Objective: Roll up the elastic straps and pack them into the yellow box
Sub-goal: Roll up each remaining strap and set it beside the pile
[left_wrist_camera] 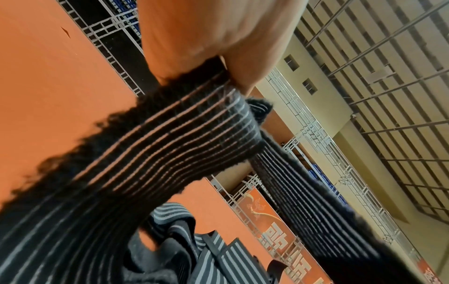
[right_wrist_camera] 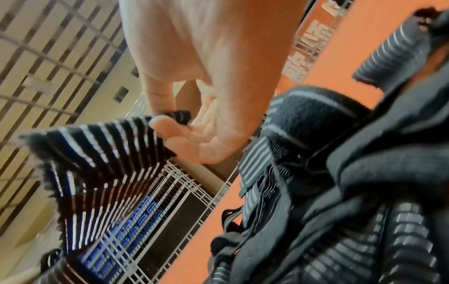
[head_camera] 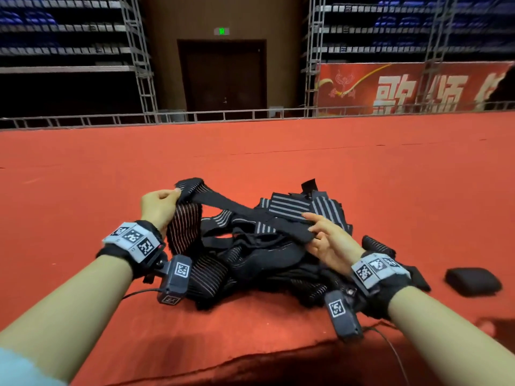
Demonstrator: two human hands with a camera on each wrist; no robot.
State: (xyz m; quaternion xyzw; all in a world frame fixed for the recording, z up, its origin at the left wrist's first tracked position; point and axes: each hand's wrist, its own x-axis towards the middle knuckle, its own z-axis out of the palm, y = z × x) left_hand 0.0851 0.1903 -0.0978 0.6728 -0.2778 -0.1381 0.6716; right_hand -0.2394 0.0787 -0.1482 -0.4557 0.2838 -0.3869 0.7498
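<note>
Red tabletop [head_camera: 362, 168] is carrying a tangled strap pile [head_camera: 267, 263]; a rolled bundle [head_camera: 472, 281] is lying right of it; above, left grip [head_camera: 157, 206] and right grip [head_camera: 327, 238] are pinching a black, grey-striped elastic strap [head_camera: 245, 211].

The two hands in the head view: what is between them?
One black elastic strap stretches from the left hand to the right hand, above the strap pile; the head view shows this.

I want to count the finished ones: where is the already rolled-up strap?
In the head view, the rolled-up strap lies alone on the red carpet at far right, beyond the right hand, apart from the strap pile.
</note>
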